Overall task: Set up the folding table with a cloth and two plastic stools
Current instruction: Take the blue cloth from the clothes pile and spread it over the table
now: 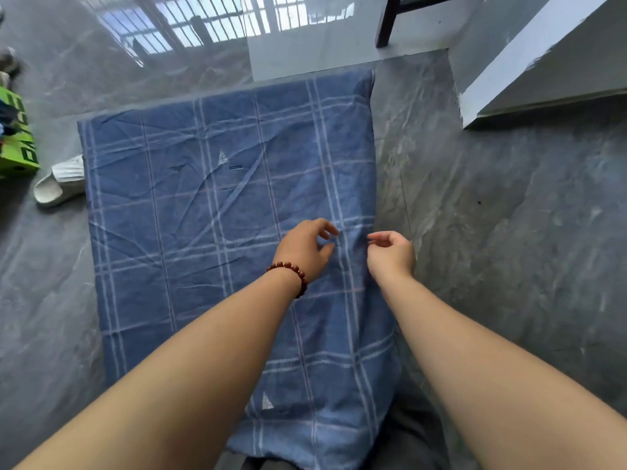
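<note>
A blue checked cloth (210,205) lies spread over the folding table, hiding its top, and hangs over the right and near edges. My left hand (305,249), with a red bead bracelet on the wrist, hovers over the cloth near its right side, fingers loosely curled and holding nothing. My right hand (392,252) is at the cloth's right edge. Its thumb and forefinger tips are close together, and I see no fabric between them. No stool is in view.
Grey marble floor surrounds the table. A white slipper (61,183) and a green box (17,137) lie on the floor to the left. A dark furniture leg (386,25) stands at the back. A pale ledge (529,62) runs along the right.
</note>
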